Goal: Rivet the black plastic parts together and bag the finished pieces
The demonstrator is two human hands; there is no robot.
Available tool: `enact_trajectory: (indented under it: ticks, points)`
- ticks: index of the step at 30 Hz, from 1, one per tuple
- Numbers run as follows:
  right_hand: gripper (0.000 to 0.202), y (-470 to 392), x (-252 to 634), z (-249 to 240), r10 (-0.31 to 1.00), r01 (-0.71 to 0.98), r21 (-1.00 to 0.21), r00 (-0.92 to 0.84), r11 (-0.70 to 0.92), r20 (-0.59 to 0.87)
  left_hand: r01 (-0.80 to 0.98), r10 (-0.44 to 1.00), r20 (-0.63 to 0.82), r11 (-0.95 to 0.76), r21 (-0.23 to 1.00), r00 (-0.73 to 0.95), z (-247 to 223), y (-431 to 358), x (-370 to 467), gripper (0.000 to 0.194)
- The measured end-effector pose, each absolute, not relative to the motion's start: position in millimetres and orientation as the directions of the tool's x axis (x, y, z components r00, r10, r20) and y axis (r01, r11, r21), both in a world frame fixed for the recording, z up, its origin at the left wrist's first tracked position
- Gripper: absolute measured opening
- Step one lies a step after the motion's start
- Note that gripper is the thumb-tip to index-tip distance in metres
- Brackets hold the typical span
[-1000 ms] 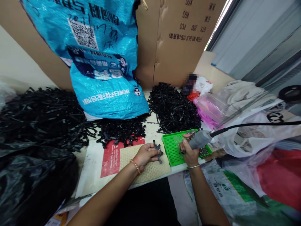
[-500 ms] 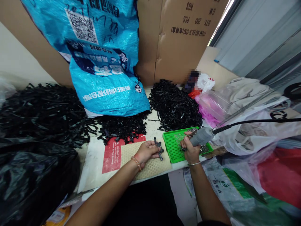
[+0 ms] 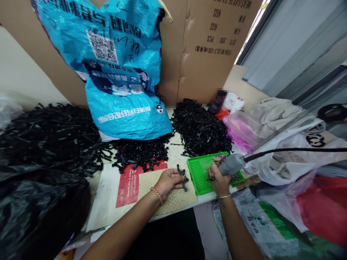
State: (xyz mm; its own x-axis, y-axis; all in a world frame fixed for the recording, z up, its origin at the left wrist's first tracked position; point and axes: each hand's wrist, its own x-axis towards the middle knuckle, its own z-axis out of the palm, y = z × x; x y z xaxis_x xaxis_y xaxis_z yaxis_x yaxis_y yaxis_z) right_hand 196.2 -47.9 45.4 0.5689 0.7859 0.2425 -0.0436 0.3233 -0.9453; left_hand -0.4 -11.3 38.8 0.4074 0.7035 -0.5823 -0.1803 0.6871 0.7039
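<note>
Between the fingers of my left hand [image 3: 170, 181] is a small black plastic part with several arms [image 3: 183, 177], held just over a beige honeycomb-patterned mat [image 3: 159, 198]. My right hand [image 3: 220, 180] is wrapped round a grey corded electric screwdriver [image 3: 230, 164], whose tip points down to the left and is hidden by the fingers. Beneath that hand lies a green perforated tray [image 3: 199, 177], with small metal screws [image 3: 235, 178] in its right end.
Heaps of black plastic parts lie at the left [image 3: 51, 137] and back right [image 3: 202, 126]. A blue woven sack [image 3: 127, 108] stands on a middle heap. A black cable [image 3: 292, 149] runs off to the right, past plastic bags [image 3: 284, 159]. Behind rises a cardboard box [image 3: 206, 72].
The whole view has tilted up slightly, so things sit lower in the picture. The black part in my left hand is turned a little; both hands keep their holds.
</note>
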Motion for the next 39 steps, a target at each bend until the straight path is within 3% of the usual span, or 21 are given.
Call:
enact_trajectory:
  ticks: [5,14,22,39]
  points:
    - [0.021,-49.6,181.4,85.2,0.785,-0.243,-0.873,0.58,0.422,0.218,-0.184,0.711,-0.573,0.679,0.711,0.408,38.2,-11.9,0.0,0.028]
    - [0.021,-43.2,129.5,87.2,0.902,-0.448,-0.838,0.416,0.313,0.114,-0.222,0.721,-0.562,0.674,0.704,0.405,34.8,-11.6,1.2,0.021]
    - [0.024,-38.3,119.0,82.1,0.904,-0.355,-0.883,0.4,0.306,0.152,-0.244,0.721,-0.552,0.675,0.696,0.418,33.1,-12.4,0.6,0.026]
    - [0.025,-34.8,114.7,79.8,0.9,-0.381,-0.875,0.418,0.298,0.124,-0.259,0.72,-0.555,0.679,0.687,0.417,36.5,-12.7,-0.3,0.031]
